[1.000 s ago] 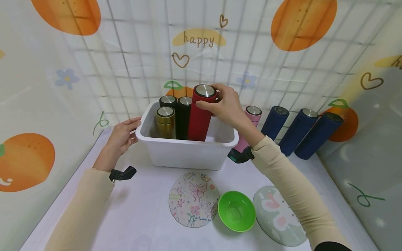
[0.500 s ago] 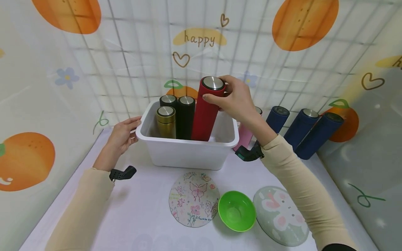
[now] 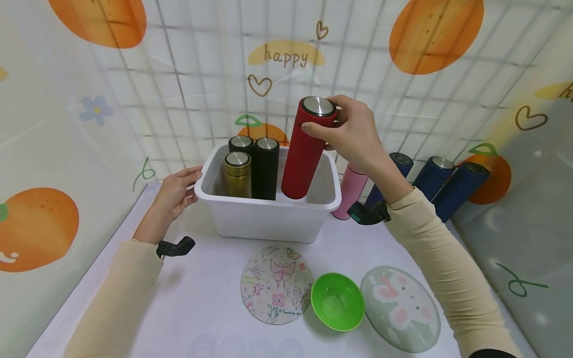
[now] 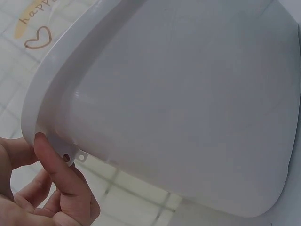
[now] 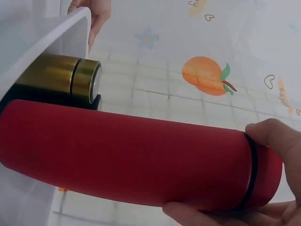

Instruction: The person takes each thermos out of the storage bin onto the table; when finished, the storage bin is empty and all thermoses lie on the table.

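My right hand (image 3: pixel 353 130) grips a red thermos flask (image 3: pixel 306 154) around its upper end, just below the steel-topped lid. The flask leans slightly, its base inside the white plastic bin (image 3: pixel 268 219). In the right wrist view the thumb and fingers lie on opposite sides of the red flask (image 5: pixel 127 155). My left hand (image 3: pixel 172 194) pinches the bin's left rim, with thumb and finger at the lip (image 4: pixel 35 113) in the left wrist view. Standing in the bin's left half are a gold flask (image 3: pixel 238 179) and two black flasks, the nearer black flask (image 3: pixel 265 171) beside the gold one.
Right of the bin stand a pink flask (image 3: pixel 351 191) and several blue flasks (image 3: pixel 431 176), partly behind my right arm. In front lie a round butterfly-patterned mat (image 3: pixel 275 283), a green bowl (image 3: pixel 337 301) and a grey-green rabbit-patterned mat (image 3: pixel 403 308). A printed curtain over a wire grid rises behind.
My right hand has lifted the red flask upward and moved it to the right, away from the black flasks. My left hand has stayed at the bin's rim.
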A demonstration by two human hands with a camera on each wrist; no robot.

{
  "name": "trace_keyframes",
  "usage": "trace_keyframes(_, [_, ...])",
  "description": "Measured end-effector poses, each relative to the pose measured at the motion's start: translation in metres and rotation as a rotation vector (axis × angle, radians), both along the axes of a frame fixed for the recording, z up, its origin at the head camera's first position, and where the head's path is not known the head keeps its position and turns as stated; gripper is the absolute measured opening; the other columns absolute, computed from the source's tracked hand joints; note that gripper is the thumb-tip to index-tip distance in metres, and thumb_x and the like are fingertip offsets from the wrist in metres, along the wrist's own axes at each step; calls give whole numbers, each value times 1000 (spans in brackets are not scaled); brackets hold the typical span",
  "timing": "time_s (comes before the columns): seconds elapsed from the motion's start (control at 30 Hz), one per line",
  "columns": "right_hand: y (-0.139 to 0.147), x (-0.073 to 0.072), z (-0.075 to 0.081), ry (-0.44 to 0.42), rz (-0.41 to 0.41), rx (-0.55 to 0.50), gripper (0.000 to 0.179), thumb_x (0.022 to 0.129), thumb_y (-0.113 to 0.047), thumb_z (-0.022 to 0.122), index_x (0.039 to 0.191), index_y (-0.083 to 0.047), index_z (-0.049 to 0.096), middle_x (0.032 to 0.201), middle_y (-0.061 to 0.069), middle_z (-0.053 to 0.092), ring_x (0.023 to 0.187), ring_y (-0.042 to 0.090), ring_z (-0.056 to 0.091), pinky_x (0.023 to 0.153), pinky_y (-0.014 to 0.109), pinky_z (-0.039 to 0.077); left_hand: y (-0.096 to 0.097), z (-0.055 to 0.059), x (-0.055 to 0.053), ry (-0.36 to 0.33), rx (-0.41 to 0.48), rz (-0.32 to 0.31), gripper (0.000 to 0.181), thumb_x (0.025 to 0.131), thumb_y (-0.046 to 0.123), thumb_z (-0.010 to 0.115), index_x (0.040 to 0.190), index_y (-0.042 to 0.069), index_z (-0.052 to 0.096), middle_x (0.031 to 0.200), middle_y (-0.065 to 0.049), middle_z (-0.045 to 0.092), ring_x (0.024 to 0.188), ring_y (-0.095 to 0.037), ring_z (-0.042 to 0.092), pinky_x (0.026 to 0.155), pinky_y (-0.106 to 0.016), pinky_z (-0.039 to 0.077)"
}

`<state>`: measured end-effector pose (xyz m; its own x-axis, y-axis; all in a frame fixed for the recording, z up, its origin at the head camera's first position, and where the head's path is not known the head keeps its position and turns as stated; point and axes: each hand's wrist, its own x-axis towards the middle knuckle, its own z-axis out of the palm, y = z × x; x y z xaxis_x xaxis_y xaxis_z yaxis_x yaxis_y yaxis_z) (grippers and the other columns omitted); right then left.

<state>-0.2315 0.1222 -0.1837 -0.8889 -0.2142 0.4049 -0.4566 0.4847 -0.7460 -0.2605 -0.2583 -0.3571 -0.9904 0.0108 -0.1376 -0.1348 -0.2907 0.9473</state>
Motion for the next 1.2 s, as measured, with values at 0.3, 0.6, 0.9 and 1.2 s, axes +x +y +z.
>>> trace_keyframes(0.3, [11,7,13,23,-22,-19,55,84,-34,81,131,-14,61,104,8,72,87,20,70,66,36,60,0,1,-2,-3,-1,-7,40,100,17,65,137,7,54,99,4,70,74,-9,65,56,-20,50])
trace_keyframes(0.6, [25,13,25,7,-47,-57,55,84,-31,82,132,-11,61,106,10,72,90,21,71,66,34,59,2,0,-5,12,2,11,30,99,15,65,128,10,63,97,2,70,74,-9,65,54,-20,50])
trace_keyframes(0.9, [42,17,29,15,-69,-53,52,86,-29,80,131,-11,61,109,11,71,91,20,71,65,33,58,0,2,-2,11,-15,-4,39,99,18,66,135,7,56,99,2,69,75,-9,63,56,-20,49])
trace_keyframes(1.2, [62,21,30,27,-115,-39,53,88,-28,79,133,-10,61,111,13,71,83,16,72,62,30,58,-1,-1,-1,-3,-18,6,40,99,18,66,136,8,57,102,3,68,76,-10,64,57,-20,50])
